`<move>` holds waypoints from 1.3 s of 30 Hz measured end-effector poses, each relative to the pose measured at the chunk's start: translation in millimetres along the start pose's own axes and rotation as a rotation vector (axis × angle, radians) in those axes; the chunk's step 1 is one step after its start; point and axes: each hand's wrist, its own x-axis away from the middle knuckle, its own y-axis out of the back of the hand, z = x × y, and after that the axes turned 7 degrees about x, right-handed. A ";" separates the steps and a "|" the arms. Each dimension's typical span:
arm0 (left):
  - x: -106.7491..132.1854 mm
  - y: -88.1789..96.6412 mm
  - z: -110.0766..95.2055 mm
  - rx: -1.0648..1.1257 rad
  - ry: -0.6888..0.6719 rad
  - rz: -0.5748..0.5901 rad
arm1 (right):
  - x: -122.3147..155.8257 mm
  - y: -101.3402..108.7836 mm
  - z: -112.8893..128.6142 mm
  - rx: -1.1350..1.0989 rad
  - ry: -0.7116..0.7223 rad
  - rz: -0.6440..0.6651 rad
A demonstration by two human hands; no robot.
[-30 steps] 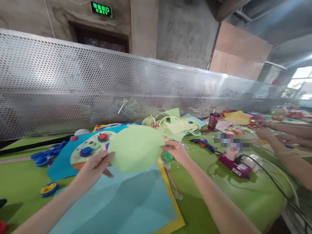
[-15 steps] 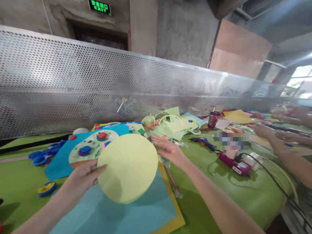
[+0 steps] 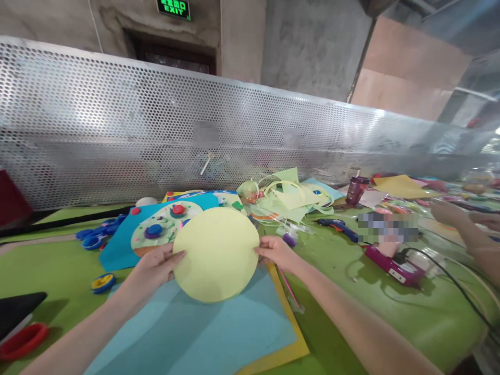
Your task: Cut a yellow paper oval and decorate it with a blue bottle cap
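A round pale-yellow paper disc (image 3: 216,258) is held up between both hands, tilted toward me. My left hand (image 3: 158,263) pinches its left edge, thumb in front. At the right edge, my right hand (image 3: 275,252) grips it between thumb and fingers. Below the disc lies a light-blue paper sheet (image 3: 195,333) on top of a yellow sheet (image 3: 299,344). Behind it, partly covered by the disc, is a blue sheet (image 3: 117,245) bearing a pale round piece decorated with coloured clay (image 3: 154,232).
A pink stick (image 3: 288,285) and a blue glue gun (image 3: 338,227) lie to the right, near a purple power strip (image 3: 394,265) with cables. Paper scraps (image 3: 297,195) and a dark cup (image 3: 356,190) stand farther back. At left are blue lids (image 3: 96,237) and a red-handled tool (image 3: 25,341). Another person's arm (image 3: 469,229) is at far right.
My right hand has closed on the disc's right edge, where its fingers were spread before. The disc now faces me more squarely. The view has shifted slightly left.
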 end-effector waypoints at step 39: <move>13.6 -9.6 5.7 0.085 0.008 -0.063 | 17.6 -18.2 27.3 -0.203 -0.013 0.138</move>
